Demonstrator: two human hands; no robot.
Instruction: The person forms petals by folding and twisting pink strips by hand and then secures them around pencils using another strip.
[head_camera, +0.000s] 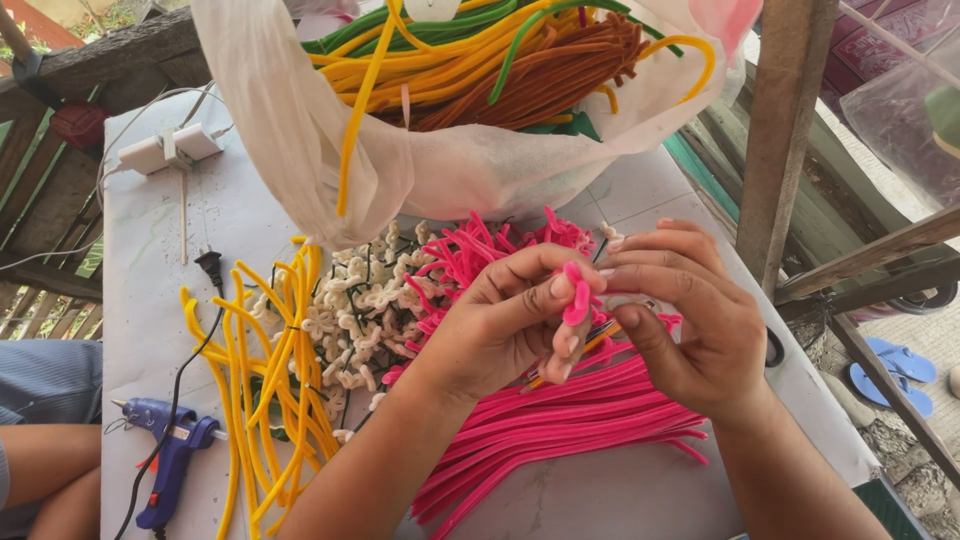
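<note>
Above the pile of pink stems (580, 425) on the white table (160, 260), a short pink pipe-cleaner piece (577, 297) pinched upright at left hand (510, 325) fingertips, right hand (690, 320) closing beside it, touching, pencil-like stick (590, 345) slanting underneath.
</note>
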